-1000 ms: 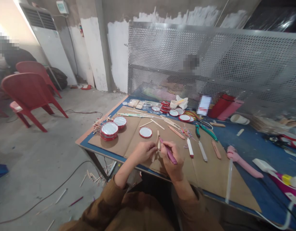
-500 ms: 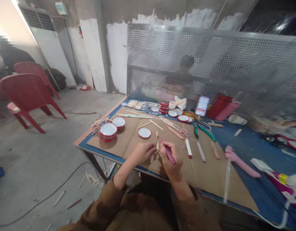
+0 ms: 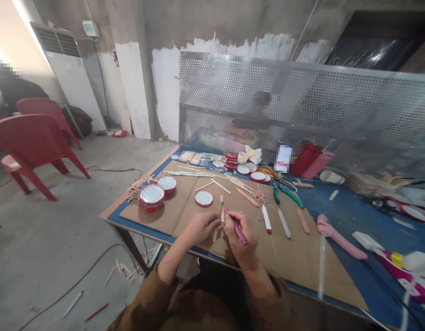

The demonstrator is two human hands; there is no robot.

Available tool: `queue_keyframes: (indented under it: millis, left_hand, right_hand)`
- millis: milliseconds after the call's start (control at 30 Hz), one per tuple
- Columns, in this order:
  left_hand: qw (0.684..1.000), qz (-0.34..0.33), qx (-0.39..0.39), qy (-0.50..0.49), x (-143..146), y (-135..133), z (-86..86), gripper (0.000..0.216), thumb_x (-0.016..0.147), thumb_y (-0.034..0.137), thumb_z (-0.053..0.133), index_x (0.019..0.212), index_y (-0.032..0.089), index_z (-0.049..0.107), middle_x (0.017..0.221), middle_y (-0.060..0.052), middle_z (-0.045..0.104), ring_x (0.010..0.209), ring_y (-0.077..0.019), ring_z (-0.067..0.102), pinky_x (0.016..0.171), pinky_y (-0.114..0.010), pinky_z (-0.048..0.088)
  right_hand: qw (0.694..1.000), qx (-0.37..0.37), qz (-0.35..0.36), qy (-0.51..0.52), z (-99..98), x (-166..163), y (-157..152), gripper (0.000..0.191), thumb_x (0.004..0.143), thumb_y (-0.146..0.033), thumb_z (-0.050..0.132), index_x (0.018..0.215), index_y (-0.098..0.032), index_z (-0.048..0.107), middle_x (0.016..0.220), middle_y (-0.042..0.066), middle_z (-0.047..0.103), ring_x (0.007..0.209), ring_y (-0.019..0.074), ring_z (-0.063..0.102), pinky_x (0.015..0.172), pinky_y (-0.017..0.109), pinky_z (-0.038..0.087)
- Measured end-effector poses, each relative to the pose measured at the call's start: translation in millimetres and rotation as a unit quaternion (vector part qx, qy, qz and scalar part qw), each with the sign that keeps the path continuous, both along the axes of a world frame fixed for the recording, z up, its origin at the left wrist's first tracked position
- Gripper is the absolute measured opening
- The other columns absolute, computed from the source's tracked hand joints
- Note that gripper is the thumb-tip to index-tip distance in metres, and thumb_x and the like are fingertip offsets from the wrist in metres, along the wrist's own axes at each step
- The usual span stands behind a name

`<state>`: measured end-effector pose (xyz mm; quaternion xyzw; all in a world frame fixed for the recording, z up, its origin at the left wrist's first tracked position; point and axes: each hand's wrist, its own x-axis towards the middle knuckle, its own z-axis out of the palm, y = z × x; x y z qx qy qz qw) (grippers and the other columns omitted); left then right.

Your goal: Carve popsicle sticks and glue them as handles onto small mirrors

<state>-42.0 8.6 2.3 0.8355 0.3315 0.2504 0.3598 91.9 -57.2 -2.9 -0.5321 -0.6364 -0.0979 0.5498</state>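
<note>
My left hand point(image 3: 203, 227) pinches a thin flat wooden craft stick point(image 3: 215, 234) above the cardboard at the table's front edge. My right hand point(image 3: 243, 240) is closed around a purple pen point(image 3: 238, 232), its tip pointing at the sticks between both hands. Another narrow stick point(image 3: 221, 200) stands out just beyond my fingertips; the fingers partly hide how the sticks lie together. Just past my left hand sits a round red-rimmed piece with a white top point(image 3: 203, 198). Crossed wooden sticks point(image 3: 221, 186) lie behind it.
Stacked red-rimmed drums point(image 3: 151, 197) stand on the left of the cardboard point(image 3: 185, 211). To the right are green-handled pliers point(image 3: 291, 196), white and wooden pieces, and a pink tool point(image 3: 340, 236). A perforated metal panel point(image 3: 226, 82) rises behind the table. Red chairs point(image 3: 40, 147) stand at left.
The camera view has tilted and shifted slightly, so the scene sits lower and a little left. Both hands keep their grips on the stick and pen, with barely any movement over the table.
</note>
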Motion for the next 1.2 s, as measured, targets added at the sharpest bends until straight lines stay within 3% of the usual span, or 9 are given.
queue_keyframes:
  millis: [300, 500, 1067, 1200]
  left_hand:
    - [1.0, -0.012, 0.01, -0.008, -0.2, 3.5, -4.8, 0.025, 0.086, 0.028, 0.042, 0.067, 0.016, 0.052, 0.057, 0.002, 0.051, 0.058, -0.0106, 0.048, 0.056, -0.018, 0.031]
    - [1.0, 0.009, 0.009, 0.016, 0.0, 2.1, -1.5, 0.025, 0.086, 0.029, 0.042, 0.066, 0.016, 0.053, 0.059, 0.002, 0.051, 0.059, -0.0102, 0.046, 0.055, -0.018, 0.03]
    - [1.0, 0.001, 0.002, -0.007, 0.3, 0.9, -0.4, 0.027, 0.087, 0.029, 0.043, 0.066, 0.016, 0.052, 0.057, 0.003, 0.048, 0.058, -0.0098, 0.044, 0.054, -0.018, 0.031]
    - [1.0, 0.004, 0.002, 0.0, 0.0, 0.1, 2.3, 0.025, 0.086, 0.027, 0.043, 0.067, 0.015, 0.054, 0.056, 0.003, 0.05, 0.058, -0.0103, 0.045, 0.054, -0.018, 0.032]
  right_hand:
    - [1.0, -0.003, 0.018, 0.012, -3.1, -0.5, 0.7, 0.011, 0.084, -0.014, 0.052, 0.093, -0.019, 0.055, 0.081, 0.003, 0.061, 0.078, 0.0128, 0.06, 0.073, 0.025, 0.049]
    - [0.999, 0.005, -0.026, 0.021, 1.0, -0.6, -2.9, 0.006, 0.085, -0.017, 0.052, 0.088, -0.019, 0.056, 0.078, 0.002, 0.061, 0.073, 0.013, 0.06, 0.07, 0.025, 0.049]
    - [1.0, -0.006, 0.025, -0.014, 2.2, 0.1, -1.9, 0.012, 0.084, -0.016, 0.053, 0.095, -0.02, 0.057, 0.082, 0.003, 0.063, 0.079, 0.014, 0.061, 0.075, 0.027, 0.049]
    - [1.0, -0.008, 0.001, -0.016, -0.2, 0.7, -1.6, 0.011, 0.084, -0.018, 0.053, 0.094, -0.02, 0.057, 0.083, 0.003, 0.064, 0.077, 0.0144, 0.061, 0.074, 0.027, 0.05]
